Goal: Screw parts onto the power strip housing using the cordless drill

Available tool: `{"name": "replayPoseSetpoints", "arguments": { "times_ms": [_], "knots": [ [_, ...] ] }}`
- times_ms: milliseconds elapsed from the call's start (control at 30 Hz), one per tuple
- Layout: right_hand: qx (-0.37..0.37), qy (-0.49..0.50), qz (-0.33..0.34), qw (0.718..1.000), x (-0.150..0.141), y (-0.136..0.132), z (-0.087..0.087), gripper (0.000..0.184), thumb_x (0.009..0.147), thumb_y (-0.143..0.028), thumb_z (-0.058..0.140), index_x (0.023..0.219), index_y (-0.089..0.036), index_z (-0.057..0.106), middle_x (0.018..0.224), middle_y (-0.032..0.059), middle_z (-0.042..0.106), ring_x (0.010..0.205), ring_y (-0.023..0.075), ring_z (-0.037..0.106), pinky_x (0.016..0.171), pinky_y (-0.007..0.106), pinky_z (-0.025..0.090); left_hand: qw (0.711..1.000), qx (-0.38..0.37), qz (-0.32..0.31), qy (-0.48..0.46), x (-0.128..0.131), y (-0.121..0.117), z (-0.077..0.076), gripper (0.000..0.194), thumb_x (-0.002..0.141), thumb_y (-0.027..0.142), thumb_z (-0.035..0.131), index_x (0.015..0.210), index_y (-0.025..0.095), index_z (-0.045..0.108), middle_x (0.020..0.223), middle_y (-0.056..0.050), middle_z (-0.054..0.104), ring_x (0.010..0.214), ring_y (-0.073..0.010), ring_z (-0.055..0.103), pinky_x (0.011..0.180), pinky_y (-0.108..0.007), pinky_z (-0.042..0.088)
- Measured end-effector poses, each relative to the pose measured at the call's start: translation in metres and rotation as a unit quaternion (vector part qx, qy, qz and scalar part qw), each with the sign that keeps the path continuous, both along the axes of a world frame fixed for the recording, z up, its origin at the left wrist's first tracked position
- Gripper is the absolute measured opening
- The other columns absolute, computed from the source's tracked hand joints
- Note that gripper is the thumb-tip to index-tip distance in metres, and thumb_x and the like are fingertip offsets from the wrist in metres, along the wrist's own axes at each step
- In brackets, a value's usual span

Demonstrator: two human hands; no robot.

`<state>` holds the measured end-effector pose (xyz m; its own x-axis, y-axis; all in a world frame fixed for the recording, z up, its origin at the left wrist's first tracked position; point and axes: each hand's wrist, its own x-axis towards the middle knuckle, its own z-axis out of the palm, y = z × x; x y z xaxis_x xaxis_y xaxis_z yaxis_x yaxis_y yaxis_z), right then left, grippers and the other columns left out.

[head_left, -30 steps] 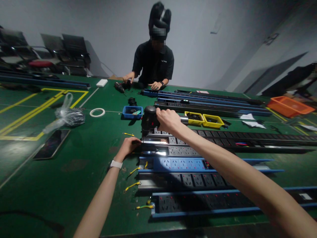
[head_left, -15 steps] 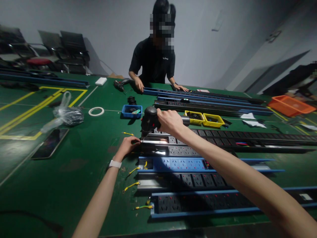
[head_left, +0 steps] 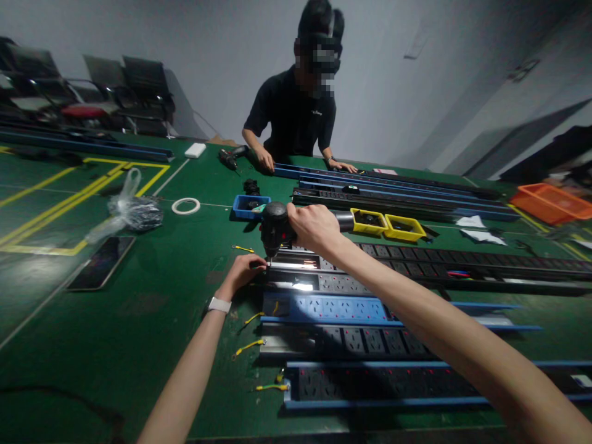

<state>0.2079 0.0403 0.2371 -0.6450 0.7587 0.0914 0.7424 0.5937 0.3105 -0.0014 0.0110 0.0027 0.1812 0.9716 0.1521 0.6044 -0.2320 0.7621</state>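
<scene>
The fingers of the right hand (head_left: 314, 227) are clamping around the handle of a black cordless drill (head_left: 275, 225), which is pointing nose-down over the left end of a black socket strip (head_left: 296, 263). The fingertips of the left hand (head_left: 241, 272) are meeting at that end, just beside the bit; whether they are pinching the strip or some small part, I cannot tell.

The drill is probably weighing most at head and base, so the handle between is making the best hold. The strip is looking long and stiff, its shiny channel likely slippery, its edges suiting a grip.

Nearer, a blue socket strip (head_left: 340, 307) is lying alongside; farther, a blue bin (head_left: 244, 214) is standing left of two yellow bins (head_left: 404, 235), and a co-worker (head_left: 291, 114) is leaning at the far side.

The right hand is hiding most of the handle, its forearm is covering parts of several strips, and the bit's tip is blurring.
</scene>
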Motion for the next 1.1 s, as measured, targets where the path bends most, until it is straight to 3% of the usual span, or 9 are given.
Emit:
{"name": "replayPoseSetpoints", "arguments": {
  "times_ms": [300, 500, 667, 1100],
  "knots": [
    [0.006, -0.019, -0.033, 0.999, 0.0028, -0.0025, -0.0014, 0.033, 0.08, -0.025, 0.052, 0.112, -0.014, 0.051, 0.085, 0.0087, 0.068, 0.081, 0.0221, 0.069, 0.064, 0.022, 0.031, 1.0, -0.026, 0.01, -0.003, 0.0005, -0.0016, 0.0025, 0.023, 0.081, 0.037, 0.069, 0.092, 0.017, 0.076, 0.095, -0.004, 0.074, 0.086, -0.014, 0.067, 0.079, -0.022, 0.049],
    [0.0, -0.009, -0.032, 0.999, 0.0058, -0.0004, -0.0027, 0.041, 0.075, -0.031, 0.063, 0.111, -0.014, 0.051, 0.086, 0.0088, 0.068, 0.082, 0.0218, 0.069, 0.067, 0.022, 0.034, 1.0, -0.016, 0.0, -0.001, -0.0006, -0.0008, 0.001, 0.026, 0.083, 0.041, 0.066, 0.091, 0.017, 0.076, 0.095, -0.004, 0.074, 0.087, -0.0147, 0.068, 0.081, -0.022, 0.049],
    [0.002, -0.003, -0.03, 1.0, 0.0049, -0.0022, -0.0029, 0.038, 0.077, -0.027, 0.058, 0.112, -0.013, 0.051, 0.086, 0.0095, 0.069, 0.081, 0.0209, 0.068, 0.067, 0.022, 0.034, 1.0, -0.002, 0.001, -0.006, 0.0001, -0.0015, 0.0015, 0.029, 0.083, 0.043, 0.066, 0.09, 0.017, 0.076, 0.093, -0.006, 0.074, 0.086, -0.0149, 0.068, 0.08, -0.022, 0.05],
    [0.008, -0.004, -0.008, 1.0, -0.004, -0.0015, -0.0007, 0.036, 0.081, -0.027, 0.054, 0.114, -0.013, 0.052, 0.09, 0.0108, 0.069, 0.084, 0.0223, 0.069, 0.066, 0.023, 0.032, 1.0, -0.003, 0.009, 0.002, -0.0002, 0.0002, -0.0025, 0.017, 0.081, 0.03, 0.069, 0.091, 0.018, 0.076, 0.093, -0.003, 0.074, 0.086, -0.0135, 0.067, 0.083, -0.023, 0.05]
  ]
}}
